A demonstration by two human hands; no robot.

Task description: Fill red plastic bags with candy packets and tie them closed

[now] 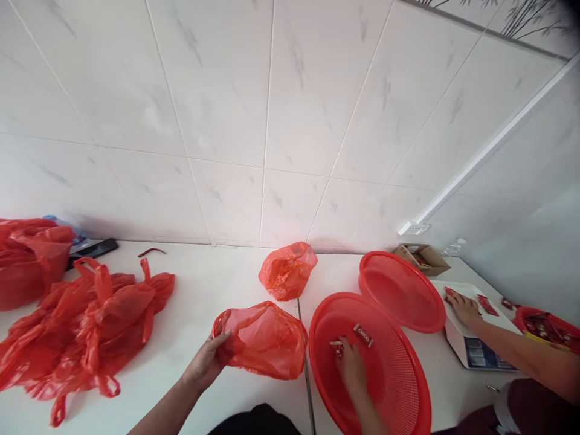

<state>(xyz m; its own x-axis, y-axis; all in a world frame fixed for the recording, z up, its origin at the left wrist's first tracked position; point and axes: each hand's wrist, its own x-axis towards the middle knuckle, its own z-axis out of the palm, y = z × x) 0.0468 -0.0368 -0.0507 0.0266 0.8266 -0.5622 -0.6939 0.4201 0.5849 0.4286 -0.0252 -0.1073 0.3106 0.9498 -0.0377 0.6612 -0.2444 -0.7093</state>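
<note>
My left hand [209,361] grips the near-left edge of a red plastic bag [272,344], whose mouth is spread wide. Inside a large red plastic basket [412,386], my right hand [351,365] has its fingers closed on a small red-and-white wrapped packet [336,347]. Another such wrapped packet [363,335] lies on the basket floor just beyond those fingers. Behind the held bag, a second red plastic bag [288,270] stands crumpled on the white table [199,284].
Tied red bags [104,308] are heaped at the left near a phone [97,251]. A second red basket [401,290] overlaps the first. At right, a co-worker's hand [464,311] rests on a weighing scale [475,350]; behind is a cardboard box [428,260].
</note>
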